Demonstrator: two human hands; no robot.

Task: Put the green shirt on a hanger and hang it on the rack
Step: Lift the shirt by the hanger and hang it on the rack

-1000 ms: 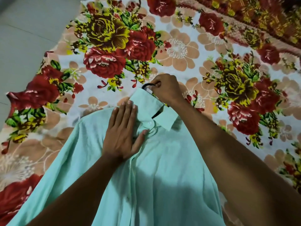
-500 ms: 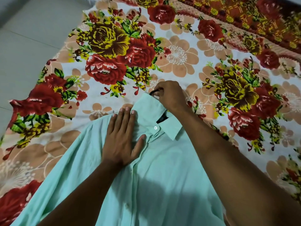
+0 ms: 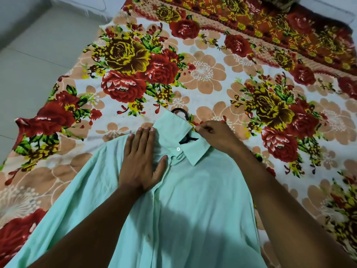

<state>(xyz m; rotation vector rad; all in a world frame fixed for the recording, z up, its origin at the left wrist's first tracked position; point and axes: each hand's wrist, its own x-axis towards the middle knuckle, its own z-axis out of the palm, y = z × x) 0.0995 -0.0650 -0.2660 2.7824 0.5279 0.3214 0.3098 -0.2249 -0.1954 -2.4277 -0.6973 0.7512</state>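
Observation:
The pale green shirt [image 3: 193, 200] lies front-up on the flowered blanket, collar pointing away from me. A dark hanger sits inside it: its hook [image 3: 180, 112] sticks out past the collar and a dark piece shows in the neck opening. My left hand [image 3: 144, 161] rests flat, fingers spread, on the shirt's chest just left of the collar button. My right hand [image 3: 214, 135] pinches the right edge of the collar with fingertips closed on the cloth. The hanger's shoulders are hidden under the fabric. No rack is in view.
The flowered blanket [image 3: 202, 74] covers the floor under the shirt and spreads far ahead and to the right. Bare pale floor tiles [image 3: 38, 55] lie to the left. A white wall base [image 3: 77, 2] runs along the top left.
My right hand has let go of the hanger hook and moved back to the right collar edge, leaving the hook exposed. The left hand stays flat on the shirt.

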